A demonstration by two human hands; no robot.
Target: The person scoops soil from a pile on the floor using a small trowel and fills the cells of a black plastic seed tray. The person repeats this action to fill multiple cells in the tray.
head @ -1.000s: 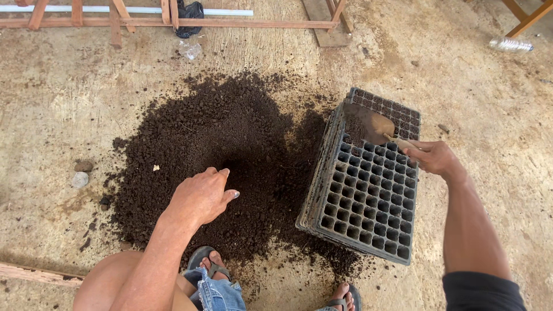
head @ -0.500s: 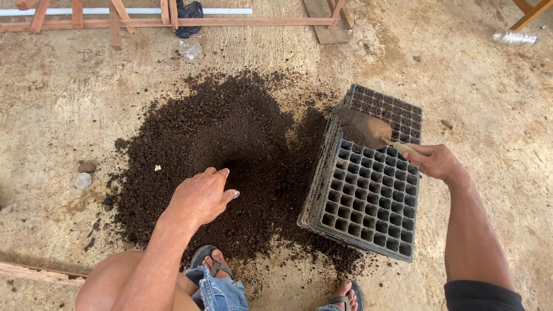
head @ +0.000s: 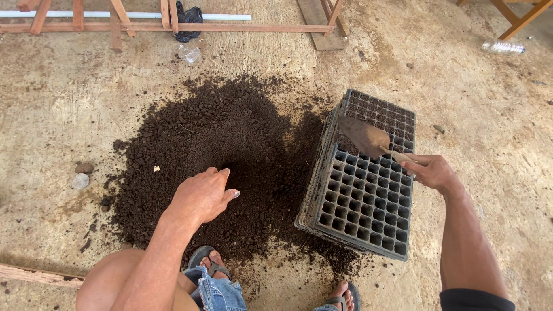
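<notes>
Dark soil (head: 213, 144) lay heaped on the floor under the left hand (head: 201, 196), fingers loosely curled and empty; the right hand (head: 432, 171) gripped a trowel (head: 368, 139) — blade pointing away over the black seedling tray (head: 363, 196) just right of the heap.

Soft, even daylight fills the place; nothing glares; shadows are faint, only a dim patch under the tray (head: 357, 201) and beside the soil heap (head: 213, 155); focus stays sharp throughout; the floor (head: 478, 103) bows slightly toward the frame edges.
</notes>
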